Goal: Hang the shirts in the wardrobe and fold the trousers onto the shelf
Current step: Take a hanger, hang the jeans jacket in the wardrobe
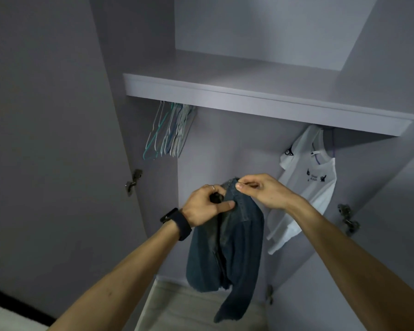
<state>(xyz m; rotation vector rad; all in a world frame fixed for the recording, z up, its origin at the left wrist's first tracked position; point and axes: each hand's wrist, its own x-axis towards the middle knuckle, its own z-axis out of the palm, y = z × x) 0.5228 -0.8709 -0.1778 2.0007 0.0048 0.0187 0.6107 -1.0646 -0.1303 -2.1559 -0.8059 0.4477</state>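
Dark blue denim trousers [234, 249] hang in front of the open wardrobe, held up by both hands at their top edge. My left hand [207, 205] grips the left side of the top, thumb pressed on the denim. My right hand [261, 189] pinches the top edge just to the right. The legs dangle folded, one end reaching lower right. A white T-shirt [308, 185] hangs on a hanger at the right under the shelf [261, 101], which is bare on top.
Several empty wire hangers [170, 130] hang bunched at the left under the shelf. Wardrobe doors [48, 139] stand open on both sides, with metal hinges [348, 218] on their inner edges. The pale wardrobe floor [189, 306] lies below the trousers.
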